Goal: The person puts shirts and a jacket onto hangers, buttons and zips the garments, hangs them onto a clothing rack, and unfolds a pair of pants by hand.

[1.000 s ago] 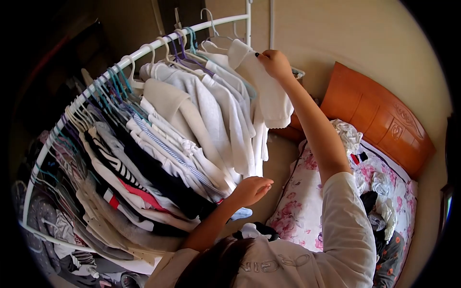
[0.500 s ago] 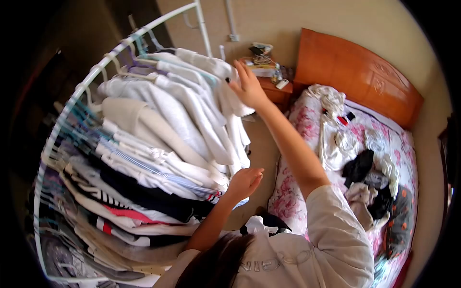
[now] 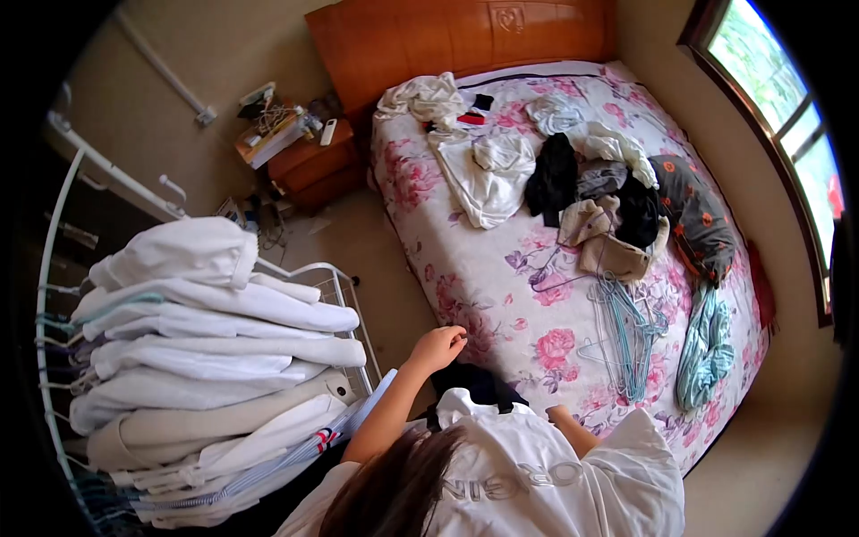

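Note:
My left hand is in front of my body, between the clothes rack and the bed. Its fingers are curled in, and nothing shows in them. Only a bit of my right hand shows beside my shirt, low over the bed's near edge; its fingers are hidden. White shirts hang in a dense row on the rack, left of my left hand. Ahead of my right hand, a bundle of blue hangers lies on the floral bedsheet.
A heap of clothes, white, black and beige, lies across the bed. Right of it are a dark grey patterned cushion or bundle and a twisted teal cloth. A cluttered nightstand stands by the wooden headboard. A window is at right.
My view has turned right towards the bed. My right hand has come down from the white clothes on the rack to beside my body. My left hand stays low in front of me.

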The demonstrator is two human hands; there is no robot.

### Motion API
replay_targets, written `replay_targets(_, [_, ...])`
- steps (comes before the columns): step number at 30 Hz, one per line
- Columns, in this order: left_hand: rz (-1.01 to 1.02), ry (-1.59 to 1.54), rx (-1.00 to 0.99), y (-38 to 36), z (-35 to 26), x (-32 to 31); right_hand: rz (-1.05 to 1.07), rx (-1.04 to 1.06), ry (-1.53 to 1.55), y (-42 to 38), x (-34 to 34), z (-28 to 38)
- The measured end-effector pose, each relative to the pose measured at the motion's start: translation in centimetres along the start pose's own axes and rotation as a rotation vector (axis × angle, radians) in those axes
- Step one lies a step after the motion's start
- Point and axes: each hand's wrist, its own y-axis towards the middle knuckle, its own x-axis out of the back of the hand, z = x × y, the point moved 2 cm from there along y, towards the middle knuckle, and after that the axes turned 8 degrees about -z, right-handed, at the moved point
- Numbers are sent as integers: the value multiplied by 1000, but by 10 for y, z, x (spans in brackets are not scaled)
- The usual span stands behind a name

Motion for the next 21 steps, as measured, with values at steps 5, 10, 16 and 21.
replay_targets(5, [50, 59, -60, 60, -6, 12, -24, -321, 546, -4, 3, 34])
replay_targets(10, [18, 70, -43, 96, 5, 36, 29, 34, 532, 42, -1, 181])
replay_targets(16, [31, 36, 86, 102, 53, 29, -47, 446, 697, 18, 52, 321])
replay_targets(21, [163, 98, 59, 134, 71, 3, -46, 327, 740, 20, 64, 301])
